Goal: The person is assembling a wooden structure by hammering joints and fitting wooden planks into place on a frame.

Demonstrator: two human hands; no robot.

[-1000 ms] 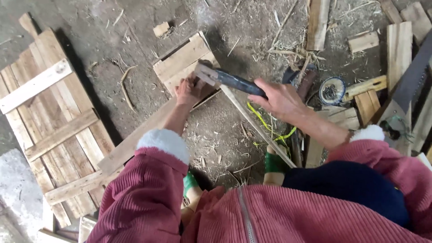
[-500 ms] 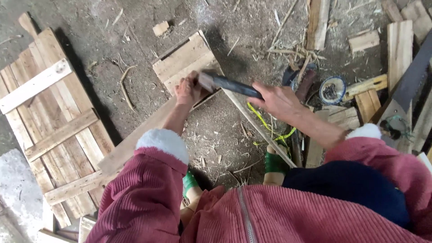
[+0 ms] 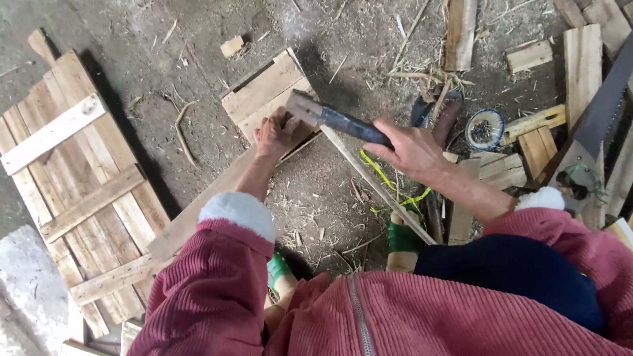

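Hammer: gripped in the closed right hand, long axis running up-left from it, head just above the left hand. Left hand: fingers curled, pressing a wooden slat at the small plank panel, floor level.
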